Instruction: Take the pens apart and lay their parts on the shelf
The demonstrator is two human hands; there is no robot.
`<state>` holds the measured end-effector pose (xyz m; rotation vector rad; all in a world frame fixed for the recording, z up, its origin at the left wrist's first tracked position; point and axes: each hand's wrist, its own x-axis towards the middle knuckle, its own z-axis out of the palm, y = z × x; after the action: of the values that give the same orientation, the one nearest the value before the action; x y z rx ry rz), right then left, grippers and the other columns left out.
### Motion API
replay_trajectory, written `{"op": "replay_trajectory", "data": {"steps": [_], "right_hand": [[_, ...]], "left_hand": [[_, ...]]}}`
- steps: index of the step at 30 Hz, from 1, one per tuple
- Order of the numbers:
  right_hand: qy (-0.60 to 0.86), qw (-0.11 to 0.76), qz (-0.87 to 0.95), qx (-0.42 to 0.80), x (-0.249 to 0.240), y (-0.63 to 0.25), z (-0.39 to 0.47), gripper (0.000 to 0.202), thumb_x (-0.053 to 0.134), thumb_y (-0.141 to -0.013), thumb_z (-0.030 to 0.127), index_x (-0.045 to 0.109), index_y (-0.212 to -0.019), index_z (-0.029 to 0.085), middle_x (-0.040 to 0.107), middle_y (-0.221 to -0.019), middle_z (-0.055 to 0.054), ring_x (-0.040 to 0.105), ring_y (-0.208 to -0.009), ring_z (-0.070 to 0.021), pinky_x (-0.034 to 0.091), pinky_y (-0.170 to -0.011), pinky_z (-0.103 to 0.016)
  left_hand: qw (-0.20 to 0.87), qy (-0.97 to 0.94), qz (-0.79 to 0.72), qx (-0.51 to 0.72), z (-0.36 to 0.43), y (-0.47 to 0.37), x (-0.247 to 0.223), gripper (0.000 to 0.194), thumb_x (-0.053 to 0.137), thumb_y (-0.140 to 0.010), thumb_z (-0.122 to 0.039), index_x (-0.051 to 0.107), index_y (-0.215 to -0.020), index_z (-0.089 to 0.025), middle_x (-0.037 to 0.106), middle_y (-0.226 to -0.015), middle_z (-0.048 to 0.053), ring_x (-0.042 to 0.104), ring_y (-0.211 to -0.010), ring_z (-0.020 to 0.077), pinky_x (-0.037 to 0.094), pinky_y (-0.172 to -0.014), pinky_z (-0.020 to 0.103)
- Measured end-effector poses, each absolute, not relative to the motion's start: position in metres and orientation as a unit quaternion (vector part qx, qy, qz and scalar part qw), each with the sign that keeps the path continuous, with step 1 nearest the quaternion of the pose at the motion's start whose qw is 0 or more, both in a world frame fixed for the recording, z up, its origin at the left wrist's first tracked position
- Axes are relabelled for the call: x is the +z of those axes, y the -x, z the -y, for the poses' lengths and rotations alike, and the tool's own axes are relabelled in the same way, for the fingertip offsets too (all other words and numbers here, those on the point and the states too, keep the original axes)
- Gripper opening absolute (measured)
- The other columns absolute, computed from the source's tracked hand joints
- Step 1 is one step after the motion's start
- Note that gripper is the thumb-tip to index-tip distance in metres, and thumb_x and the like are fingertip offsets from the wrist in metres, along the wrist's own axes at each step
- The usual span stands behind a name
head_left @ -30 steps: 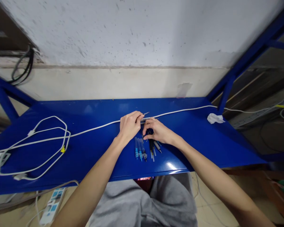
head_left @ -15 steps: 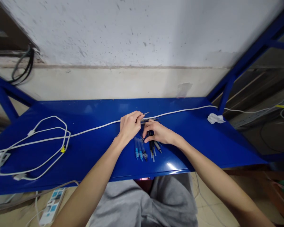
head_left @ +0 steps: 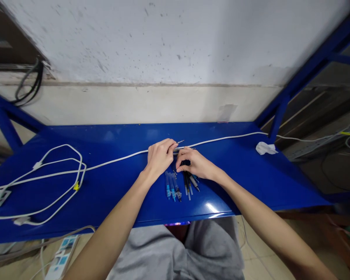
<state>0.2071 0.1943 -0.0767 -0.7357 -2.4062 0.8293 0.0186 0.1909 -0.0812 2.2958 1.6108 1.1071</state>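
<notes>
My left hand (head_left: 161,156) is closed, with a thin pen refill (head_left: 180,142) between thumb and forefinger; its pointed end sticks out to the right. My right hand (head_left: 194,162) is just beside it, thumb and forefinger pinched together. Whatever the pinch holds is too small to make out. Below the hands lie several clear pen barrels with blue and dark ends (head_left: 172,188). To their right are dark refills with pale ends (head_left: 188,186) and a grey pen (head_left: 195,182), partly under my right hand. More thin pen parts lie behind the fingers, mostly hidden.
A white cable (head_left: 116,160) crosses the blue shelf (head_left: 119,202) behind the hands and loops at the left. Crumpled white tissue (head_left: 266,148) lies at the right. Blue frame posts (head_left: 280,114) rise at both sides before the wall. A power strip (head_left: 62,258) sits below left.
My right thumb and forefinger have come closer together. My left hand stays almost still with the refill. The view has shifted slightly.
</notes>
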Motion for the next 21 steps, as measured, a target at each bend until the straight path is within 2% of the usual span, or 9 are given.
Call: {"op": "replay_trajectory", "data": {"steps": [2,6,9,21], "right_hand": [[0.289,0.292,0.851,0.326,-0.073,-0.208,-0.193,0.008,0.077,-0.089,0.017,0.072,-0.083,0.019,0.072,-0.086,-0.001,0.062,-0.086,-0.0187,0.043,-0.088,-0.034],[0.361,0.406,0.766,0.343,-0.069,-0.208,-0.194,0.006,0.069,-0.094,0.021,0.071,-0.088,0.019,0.071,-0.084,0.0,0.06,-0.074,-0.0157,0.043,-0.07,-0.028],[0.393,0.467,0.724,0.321,-0.071,-0.209,-0.197,0.007,0.07,-0.093,0.023,0.072,-0.089,0.019,0.072,-0.087,-0.002,0.061,-0.076,-0.0159,0.043,-0.069,-0.028],[0.397,0.498,0.693,0.339,-0.08,-0.21,-0.203,0.008,0.068,-0.091,0.025,0.075,-0.09,0.02,0.072,-0.092,-0.005,0.065,-0.083,-0.019,0.049,-0.075,-0.033]], "left_hand": [[0.066,-0.761,-0.53,0.368,-0.191,-0.018,-0.082,0.022,0.053,-0.101,-0.023,0.068,-0.086,-0.023,0.074,-0.091,-0.002,0.068,-0.085,0.0168,0.039,-0.069,0.028],[0.066,-0.77,-0.524,0.357,-0.192,-0.018,-0.082,0.023,0.052,-0.102,-0.022,0.069,-0.086,-0.023,0.073,-0.088,-0.001,0.068,-0.084,0.0172,0.039,-0.068,0.028],[0.059,-0.774,-0.523,0.352,-0.192,-0.017,-0.082,0.022,0.053,-0.102,-0.022,0.069,-0.086,-0.023,0.072,-0.088,0.0,0.067,-0.084,0.0173,0.038,-0.068,0.028],[0.038,-0.793,-0.499,0.346,-0.193,-0.016,-0.086,0.022,0.054,-0.1,-0.016,0.069,-0.085,-0.022,0.069,-0.084,0.0,0.063,-0.086,0.018,0.039,-0.068,0.029]]}}
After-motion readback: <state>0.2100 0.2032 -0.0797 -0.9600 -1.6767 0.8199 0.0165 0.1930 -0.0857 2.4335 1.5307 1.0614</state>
